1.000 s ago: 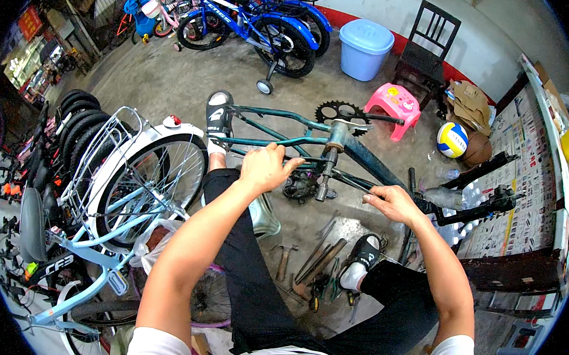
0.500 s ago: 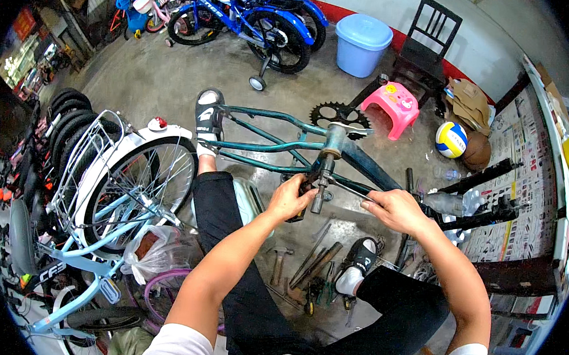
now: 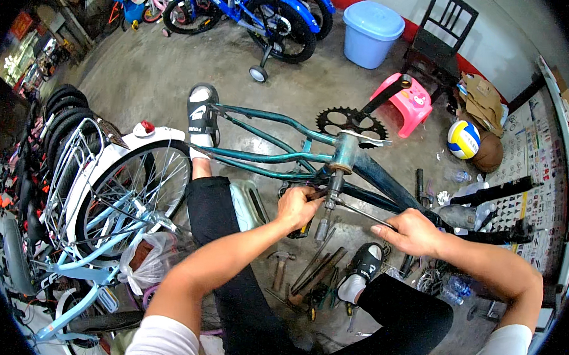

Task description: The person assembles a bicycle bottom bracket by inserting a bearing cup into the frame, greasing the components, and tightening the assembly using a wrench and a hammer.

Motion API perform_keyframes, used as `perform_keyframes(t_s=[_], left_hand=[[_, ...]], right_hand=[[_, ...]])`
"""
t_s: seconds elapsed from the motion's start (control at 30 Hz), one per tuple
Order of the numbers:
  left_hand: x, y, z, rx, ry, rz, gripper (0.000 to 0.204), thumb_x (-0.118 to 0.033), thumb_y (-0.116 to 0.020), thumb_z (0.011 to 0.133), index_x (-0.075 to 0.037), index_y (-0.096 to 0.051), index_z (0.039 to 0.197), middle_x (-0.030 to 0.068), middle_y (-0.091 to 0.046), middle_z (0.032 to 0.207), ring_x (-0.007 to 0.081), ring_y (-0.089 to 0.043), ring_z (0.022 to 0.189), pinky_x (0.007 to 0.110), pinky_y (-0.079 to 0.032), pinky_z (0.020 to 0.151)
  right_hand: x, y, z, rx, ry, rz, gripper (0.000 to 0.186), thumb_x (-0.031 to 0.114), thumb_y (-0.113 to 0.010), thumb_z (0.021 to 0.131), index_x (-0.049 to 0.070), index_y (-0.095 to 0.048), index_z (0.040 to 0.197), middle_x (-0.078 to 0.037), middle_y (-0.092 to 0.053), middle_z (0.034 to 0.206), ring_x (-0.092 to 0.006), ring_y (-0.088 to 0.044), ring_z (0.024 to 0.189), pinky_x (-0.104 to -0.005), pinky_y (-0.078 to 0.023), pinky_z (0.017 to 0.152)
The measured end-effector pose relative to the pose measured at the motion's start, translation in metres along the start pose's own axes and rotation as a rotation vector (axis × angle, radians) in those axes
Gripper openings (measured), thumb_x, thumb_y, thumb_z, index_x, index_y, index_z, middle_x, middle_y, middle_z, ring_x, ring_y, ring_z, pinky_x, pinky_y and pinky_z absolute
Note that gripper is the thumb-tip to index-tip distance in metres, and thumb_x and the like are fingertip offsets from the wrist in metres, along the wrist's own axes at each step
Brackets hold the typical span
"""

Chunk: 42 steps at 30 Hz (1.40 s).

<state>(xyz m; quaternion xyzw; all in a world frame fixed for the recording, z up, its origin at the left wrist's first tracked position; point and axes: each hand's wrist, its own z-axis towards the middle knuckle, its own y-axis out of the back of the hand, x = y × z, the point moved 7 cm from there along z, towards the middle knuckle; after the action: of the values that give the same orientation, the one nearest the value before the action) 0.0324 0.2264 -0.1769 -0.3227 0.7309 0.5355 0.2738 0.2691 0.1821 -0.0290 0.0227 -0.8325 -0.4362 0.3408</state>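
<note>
A teal bicycle frame (image 3: 279, 156) lies across the floor in front of me, with its chainring (image 3: 351, 123) and a black upper crank arm (image 3: 386, 92) facing up. My left hand (image 3: 299, 206) is closed around a dark part right beside the lower crank arm (image 3: 325, 213); what exactly it grips is hidden by the fingers. My right hand (image 3: 414, 231) grips a thin metal rod (image 3: 361, 212) that runs left to the crank. My left foot in a black sandal (image 3: 200, 113) presses on the frame's rear end. My right foot (image 3: 363, 275) rests on the floor.
Hammers and other hand tools (image 3: 314, 272) lie on the floor under my hands. A white bicycle's rear wheel (image 3: 135, 193) stands close on the left. Behind are blue children's bicycles (image 3: 257, 7), a blue lidded bin (image 3: 372, 32), a pink stool (image 3: 415, 107), a black chair (image 3: 443, 30) and a ball (image 3: 463, 138).
My left hand has come off the frame's upper tube and moved down to the crank. My right hand has stayed near the rod on the right.
</note>
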Motion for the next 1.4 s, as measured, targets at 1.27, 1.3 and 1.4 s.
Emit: perform_keyframes(t_s=[1.27, 1.3, 1.4], left_hand=[[0.006, -0.007, 0.003, 0.015, -0.212, -0.187, 0.019, -0.017, -0.069, 0.078, -0.002, -0.073, 0.088, 0.0177, -0.069, 0.09, 0.0407, -0.068, 0.085, 0.045, -0.052, 0.071], [0.004, -0.006, 0.003, -0.002, -0.221, -0.188, 0.021, -0.018, -0.069, 0.077, -0.002, -0.074, 0.091, 0.0178, -0.07, 0.092, 0.0404, -0.068, 0.086, 0.045, -0.052, 0.072], [0.006, -0.012, 0.005, 0.011, -0.153, -0.146, 0.023, -0.02, -0.073, 0.076, -0.003, -0.074, 0.092, 0.0183, -0.07, 0.089, 0.0405, -0.068, 0.087, 0.046, -0.053, 0.075]], right_hand=[[-0.044, -0.062, 0.03, -0.225, 0.258, 0.31, 0.04, 0.022, -0.066, 0.095, 0.002, -0.045, 0.068, -0.018, -0.047, 0.058, -0.0399, -0.054, 0.052, -0.0459, -0.041, 0.049], [-0.043, -0.061, 0.03, -0.233, 0.263, 0.305, 0.041, 0.024, -0.065, 0.096, 0.003, -0.046, 0.068, -0.018, -0.047, 0.057, -0.0401, -0.053, 0.053, -0.0461, -0.041, 0.049], [-0.038, -0.05, 0.024, -0.257, 0.248, 0.27, 0.042, 0.026, -0.065, 0.097, 0.002, -0.046, 0.068, -0.018, -0.046, 0.058, -0.0403, -0.053, 0.053, -0.0465, -0.04, 0.049]])
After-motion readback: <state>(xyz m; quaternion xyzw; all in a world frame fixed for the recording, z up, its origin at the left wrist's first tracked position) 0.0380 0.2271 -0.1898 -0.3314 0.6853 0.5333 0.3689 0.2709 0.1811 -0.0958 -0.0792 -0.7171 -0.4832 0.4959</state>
